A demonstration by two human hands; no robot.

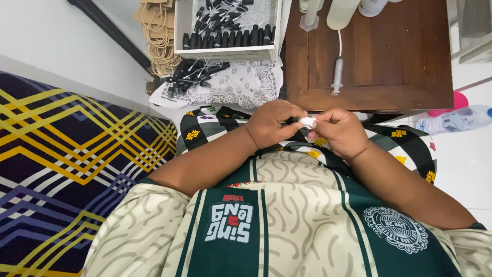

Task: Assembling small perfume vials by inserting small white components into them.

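White small piece [308, 122] between both hands' fingertips

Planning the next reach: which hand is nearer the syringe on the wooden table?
Right. The right hand sits just below the syringe, near the table edge; the left hand is farther off to its left. Both pinch a small white piece.

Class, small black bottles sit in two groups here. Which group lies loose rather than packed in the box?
The black bottles on the patterned white cloth lie scattered on their sides beside the wooden table. The other group stands in rows inside the white box.
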